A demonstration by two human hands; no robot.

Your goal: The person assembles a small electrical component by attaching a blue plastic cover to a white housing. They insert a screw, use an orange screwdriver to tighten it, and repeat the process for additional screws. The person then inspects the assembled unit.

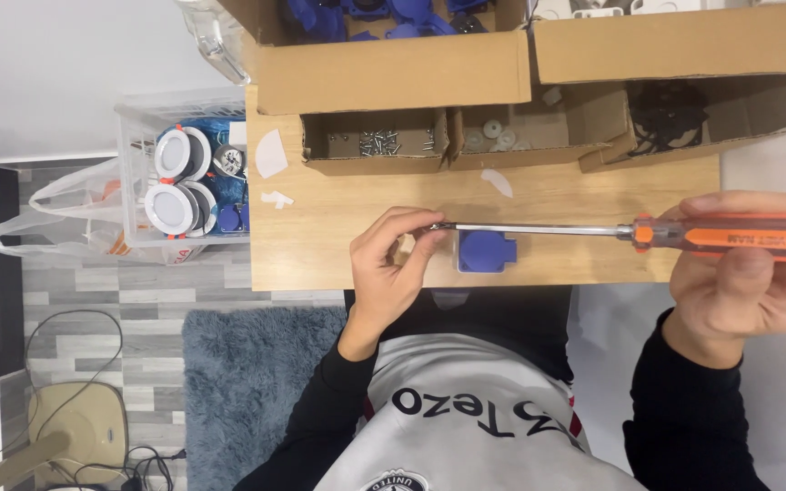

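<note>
Presently, right hand [739, 282] grips screwdriver [684, 235] handle at 3 o'clock; left hand [393, 259] pinches something at its tip, too small to identify. Blue socket [487, 251] lies beneath the shaft, centre table [320, 236]. Fastening appears unstarted; screws [379, 143] remain boxed at 12 o'clock.

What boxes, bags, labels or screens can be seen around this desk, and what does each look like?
Large cardboard box: back of desk, brown, holding blue plastic parts.
Second large cardboard box: back right, brown, flap folded.
Small screw tray: open brown carton with silver screws.
Small washer tray: brown carton beside it, with pale rings.
Dark-parts tray: brown carton, right.
Clear plastic crate: left of desk, round white lamps inside.
Plastic bag: white, on floor.
Screwdriver label: dark print on orange handle.
</note>
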